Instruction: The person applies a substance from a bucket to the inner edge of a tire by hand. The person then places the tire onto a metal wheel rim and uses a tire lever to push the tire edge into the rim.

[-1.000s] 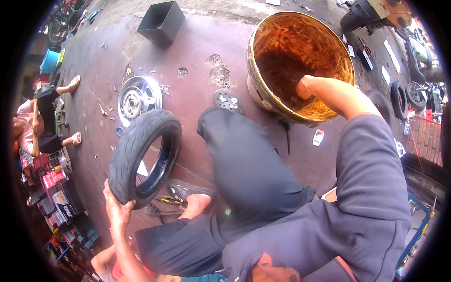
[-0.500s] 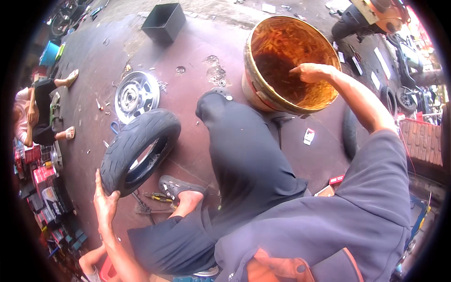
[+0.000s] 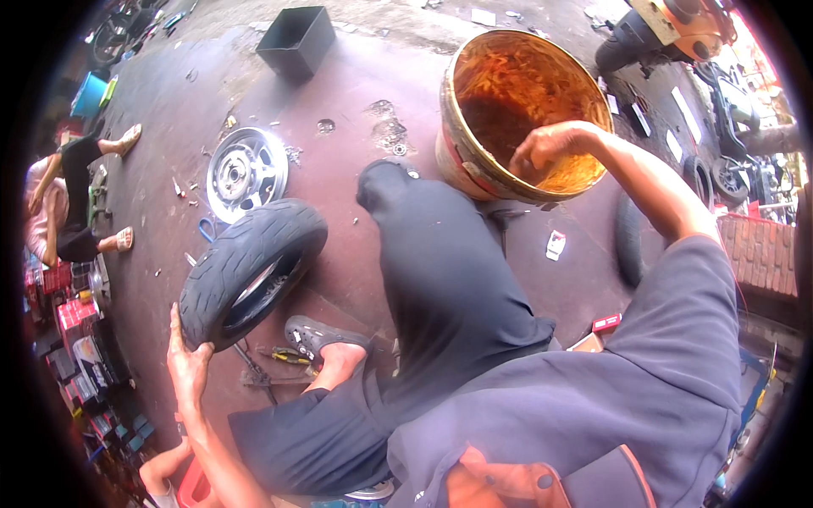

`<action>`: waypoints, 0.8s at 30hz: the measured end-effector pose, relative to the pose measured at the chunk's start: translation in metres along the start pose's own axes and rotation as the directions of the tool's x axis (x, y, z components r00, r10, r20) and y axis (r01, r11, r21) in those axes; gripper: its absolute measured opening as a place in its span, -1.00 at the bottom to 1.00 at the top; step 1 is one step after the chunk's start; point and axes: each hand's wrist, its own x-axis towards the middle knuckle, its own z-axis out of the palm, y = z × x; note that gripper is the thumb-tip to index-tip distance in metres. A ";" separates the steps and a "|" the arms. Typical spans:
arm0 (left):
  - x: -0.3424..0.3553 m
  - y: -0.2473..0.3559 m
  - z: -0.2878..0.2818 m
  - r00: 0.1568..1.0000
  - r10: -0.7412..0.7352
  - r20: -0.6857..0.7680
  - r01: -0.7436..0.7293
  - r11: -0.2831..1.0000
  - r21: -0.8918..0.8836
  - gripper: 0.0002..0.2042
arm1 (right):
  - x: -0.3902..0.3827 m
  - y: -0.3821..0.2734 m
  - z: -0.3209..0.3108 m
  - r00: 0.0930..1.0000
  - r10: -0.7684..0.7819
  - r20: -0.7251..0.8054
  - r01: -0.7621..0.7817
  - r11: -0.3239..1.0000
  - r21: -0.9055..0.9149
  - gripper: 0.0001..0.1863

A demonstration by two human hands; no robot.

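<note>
One held tyre (image 3: 233, 265), one orange-stained bucket (image 3: 550, 78)

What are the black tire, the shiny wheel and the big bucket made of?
The tire looks like rubber: dull black, with grooves in its tread. The wheel seems to be metal, silvery and shiny with bright glints. The bucket might be plastic or metal; glossy orange-brown smears cover its inside, so I can't tell.

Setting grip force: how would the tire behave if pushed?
The tire would likely roll, being round. It probably flexes somewhat, looking like bare rubber with an open centre. Its grooved tread, by the left hand, may resist slipping.
</note>
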 end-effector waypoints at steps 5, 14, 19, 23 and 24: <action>0.010 -0.008 -0.001 0.984 0.176 -0.015 -0.172 0.974 0.147 -0.14 | -0.037 -0.028 0.003 0.976 0.203 -0.083 -0.210 0.974 -0.081 -0.60; -0.021 -0.061 -0.033 0.999 -0.027 0.047 0.034 0.985 -0.167 -0.31 | -0.056 -0.033 -0.076 0.333 -0.126 -0.935 -0.196 0.960 -0.199 -0.43; -0.038 -0.054 0.012 0.930 -0.295 -0.219 0.205 0.911 -0.357 -0.07 | -0.004 -0.137 -0.089 0.171 -0.554 -0.815 -0.199 0.790 -0.579 -0.42; -0.041 -0.061 0.040 0.836 -0.467 -0.288 0.233 0.777 -0.585 -0.01 | 0.095 -0.253 -0.063 0.487 -0.576 -0.657 0.095 0.782 -0.616 -0.42; -0.041 -0.063 0.042 0.837 -0.459 -0.296 0.196 0.758 -0.622 -0.01 | 0.127 -0.275 -0.051 0.512 -0.545 -0.664 0.119 0.811 -0.574 -0.53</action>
